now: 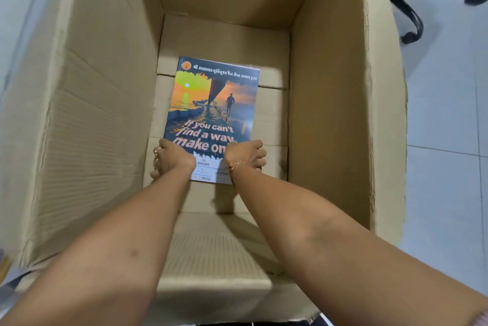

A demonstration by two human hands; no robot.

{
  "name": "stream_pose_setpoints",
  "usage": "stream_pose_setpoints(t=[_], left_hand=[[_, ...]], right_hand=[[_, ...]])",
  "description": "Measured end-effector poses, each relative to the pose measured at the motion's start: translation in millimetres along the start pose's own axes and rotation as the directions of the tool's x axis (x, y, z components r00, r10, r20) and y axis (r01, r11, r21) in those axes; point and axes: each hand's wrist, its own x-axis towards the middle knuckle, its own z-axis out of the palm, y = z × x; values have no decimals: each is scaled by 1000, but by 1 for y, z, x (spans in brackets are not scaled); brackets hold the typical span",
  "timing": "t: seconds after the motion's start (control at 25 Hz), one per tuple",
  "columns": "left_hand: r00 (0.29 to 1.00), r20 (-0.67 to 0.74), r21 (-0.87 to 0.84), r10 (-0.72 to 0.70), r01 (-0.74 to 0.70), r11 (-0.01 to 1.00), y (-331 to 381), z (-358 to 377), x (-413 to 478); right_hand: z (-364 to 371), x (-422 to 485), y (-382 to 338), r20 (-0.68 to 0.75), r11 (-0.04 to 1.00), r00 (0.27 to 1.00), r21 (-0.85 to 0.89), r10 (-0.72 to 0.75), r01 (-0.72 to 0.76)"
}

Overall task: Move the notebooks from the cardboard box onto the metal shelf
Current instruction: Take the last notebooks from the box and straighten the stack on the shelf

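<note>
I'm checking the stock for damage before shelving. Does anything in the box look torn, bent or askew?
Nothing stands out. The notebook lies flat on the floor of the cardboard box, cover intact, with the left hand and right hand gripping its near edge.

The cardboard box [87, 103] is plain brown corrugated board, matt and dry-looking, with fine ribbing showing through the left wall and the near flap; its right rim is rough and ragged. The notebook [214, 114] lying on the box floor has a printed paper cover with a slight sheen, smooth and brightly coloured. The floor [443, 103] to the right is pale tile, smooth and faintly glossy. On the right wrist sits a bracelet [235, 165] of shiny metal-like links.
</note>
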Motion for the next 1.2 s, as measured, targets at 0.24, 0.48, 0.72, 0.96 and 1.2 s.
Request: stream_pose_setpoints(t=[0.24,0.48,0.72,0.96,1.2], left_hand=[[993,-20,98,114,-111,989,5,-54,-32],[845,-394,-39,362,-410,911,7,-187,-143],[-28,-982,172,186,-544,821,-105,-345,-284],[-324,-937,22,-128,-424,906,-235,-456,-404],[8,-945,-323,-327,-180,929,-298,-564,-434]], right_hand=[[-23,-21,-3,-172,987,979,100,-110,128],[-87,-140,-61,-363,775,864,406,-349,484],[-135,-356,-99,-525,-151,402,728,-750,668],[-166,-570,-90,-623,-572,-7,714,-783,403],[-166,-684,-139,-284,-596,-541,555,-791,580]])
